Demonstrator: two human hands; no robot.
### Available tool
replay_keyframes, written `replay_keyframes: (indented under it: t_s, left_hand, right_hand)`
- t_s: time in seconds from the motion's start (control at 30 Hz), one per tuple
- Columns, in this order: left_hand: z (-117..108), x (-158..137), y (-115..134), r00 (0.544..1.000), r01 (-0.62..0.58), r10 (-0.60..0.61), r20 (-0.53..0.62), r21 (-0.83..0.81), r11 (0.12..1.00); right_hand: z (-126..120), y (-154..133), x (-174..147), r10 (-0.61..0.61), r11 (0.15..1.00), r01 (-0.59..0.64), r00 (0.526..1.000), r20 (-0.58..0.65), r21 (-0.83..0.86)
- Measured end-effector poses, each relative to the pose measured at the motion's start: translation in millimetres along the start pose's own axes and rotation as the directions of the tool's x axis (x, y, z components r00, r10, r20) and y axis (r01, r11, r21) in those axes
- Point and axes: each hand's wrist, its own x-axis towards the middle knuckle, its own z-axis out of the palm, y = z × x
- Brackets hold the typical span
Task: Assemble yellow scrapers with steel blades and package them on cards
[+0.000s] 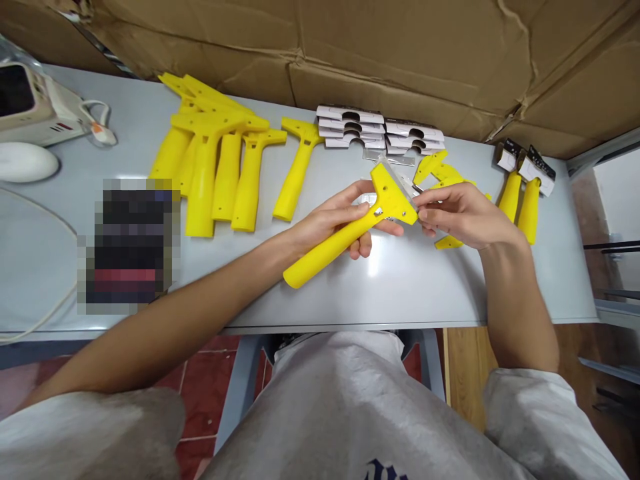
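My left hand (345, 217) is wrapped round the neck of a yellow scraper (330, 250), whose handle slants down to the left. Along the upper edge of its T-shaped head runs a metal blade (395, 175). Fingertips of my right hand (457, 213) are pinched together at the head's right corner, touching it. A small dark metal bit shows by those fingertips, but what they hold is too small to make out. Behind the right hand lie loose yellow scraper parts (445, 173), partly hidden by it.
Several yellow scraper handles (203, 180) are piled at left, with a single one (297, 173) beside them. White card sleeves (350, 127) stand stacked at the back. Two sleeved scrapers (529, 210) lie at right. A blurred dark object (130, 247) and a white device (45, 107) are at left.
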Motion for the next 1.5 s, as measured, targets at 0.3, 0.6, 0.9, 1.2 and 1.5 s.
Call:
replay_keyframes:
  t_s: [0.3, 0.6, 0.9, 1.2, 1.5]
  left_hand:
    - [12.4, -4.1, -0.4, 0.993, -0.093, 0.106, -0.059, 0.186, 0.978]
    - [10.1, -4.0, -0.9, 0.938, -0.188, 0.275, -0.211, 0.357, 0.915]
    - [16.2, -1.2, -8.8, 0.941, -0.178, 0.242, -0.239, 0.26, 0.949]
    - [22.9, -2.5, -10.2, 0.952, -0.204, 0.243, -0.185, 0.208, 0.957]
    - [29.4, -4.2, -15.6, 0.969, -0.191, 0.22, -0.116, 0.215, 0.958]
  right_hand:
    - [6.4, 1.0, 1.6, -0.064, 0.983, 0.049, 0.995, -0.078, -0.178]
    - [4.7, 7.0, 4.9, -0.06, 0.987, 0.029, 0.979, -0.197, -0.156]
    - [9.6, 0.2, 3.3, -0.416, 0.904, 0.301, 0.783, -0.462, -0.303]
    - [42.3, 5.2, 15.2, -0.601, 0.799, 0.542, 0.703, -0.381, -0.26]
    - [53.7, 7.2, 17.3, -0.6, 0.8, 0.538, 0.703, -0.381, -0.266]
